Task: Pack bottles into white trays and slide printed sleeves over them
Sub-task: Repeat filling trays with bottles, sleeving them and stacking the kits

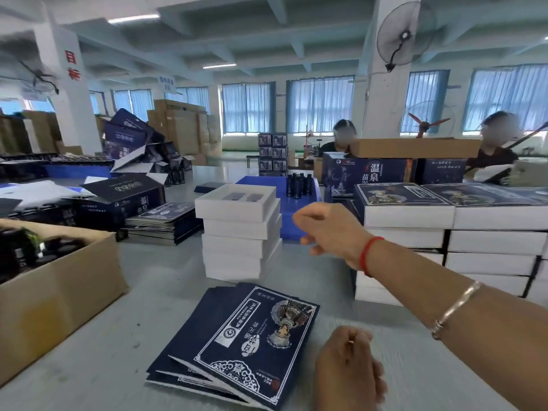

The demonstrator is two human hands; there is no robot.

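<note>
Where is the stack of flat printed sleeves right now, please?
The printed sleeves lie low in the head view's centre, on the table before the white trays, beside the left hand.

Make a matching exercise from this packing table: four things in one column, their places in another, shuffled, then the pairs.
Things:
1. stack of white trays
2. pile of printed sleeves
3. cardboard box
4. upright dark bottles

Places:
A. on the blue tray at the back
B. at the table's left edge
C. flat on the table, nearest the camera
D. middle of the table, behind the sleeves

Pairs: 1-D, 2-C, 3-B, 4-A
</note>
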